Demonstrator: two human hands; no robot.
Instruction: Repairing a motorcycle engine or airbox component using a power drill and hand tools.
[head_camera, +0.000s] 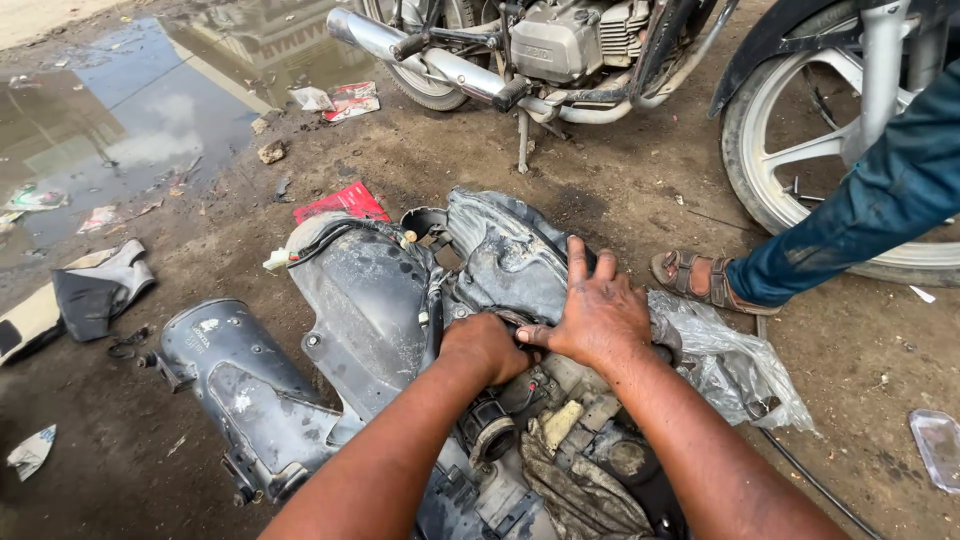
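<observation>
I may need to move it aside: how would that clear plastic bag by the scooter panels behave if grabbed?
The clear plastic bag is crumpled and slumped on the dirt, so it is probably floppy and light. It looks dusty and thin, so it may tear or slip.

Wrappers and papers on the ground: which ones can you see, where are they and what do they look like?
Red wrapper: flat, crumpled, on the dirt just beyond the grey plastic cover.
Red and white paper: by the puddle, under the motorcycle exhaust.
Clear plastic bag: crumpled, right of the right hand.
Clear flat packet: far right edge.
</observation>
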